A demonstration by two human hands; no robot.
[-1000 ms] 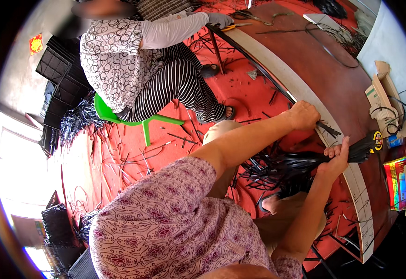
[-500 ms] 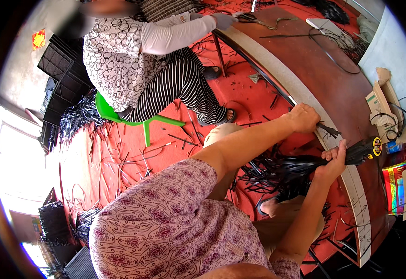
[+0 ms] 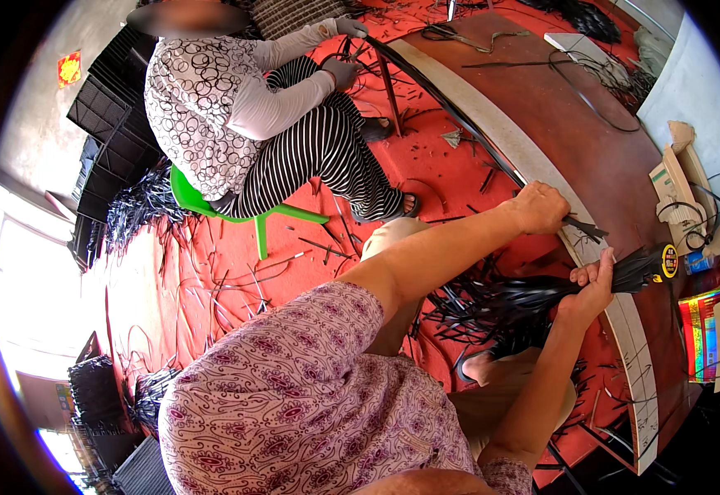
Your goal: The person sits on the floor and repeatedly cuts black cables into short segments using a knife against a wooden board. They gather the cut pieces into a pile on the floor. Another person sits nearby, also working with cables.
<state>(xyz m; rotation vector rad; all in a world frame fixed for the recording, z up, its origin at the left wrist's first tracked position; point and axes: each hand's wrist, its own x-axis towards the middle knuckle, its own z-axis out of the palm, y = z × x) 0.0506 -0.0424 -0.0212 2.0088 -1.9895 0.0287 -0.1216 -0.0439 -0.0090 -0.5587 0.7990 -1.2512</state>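
Note:
My left hand (image 3: 541, 208) is closed round dark flat strips (image 3: 584, 228) above the near edge of the long table; their cut ends stick out past my knuckles. Lower and to the right, my right hand (image 3: 588, 289) grips a thick bundle of black strips (image 3: 525, 295), which fans out to the left over the floor. The bundle's other end lies over the table beside a round yellow-and-black disc (image 3: 669, 261). Long black strips (image 3: 450, 107) run along the table edge between my left hand and a co-worker's gloved hand (image 3: 351, 28).
The co-worker (image 3: 203, 107) sits on a green plastic chair (image 3: 262, 234) at the far left. The long table (image 3: 574, 124) curves down my right side, with a torn cardboard piece (image 3: 680, 194) near its far edge. Black scraps litter the red floor (image 3: 211, 272). Black woven panels (image 3: 100, 107) lean on the left.
The co-worker's arms have drawn back from the table, one gloved hand dropping towards the lap. Black strips now stretch taut along the table edge. My own hands have hardly moved.

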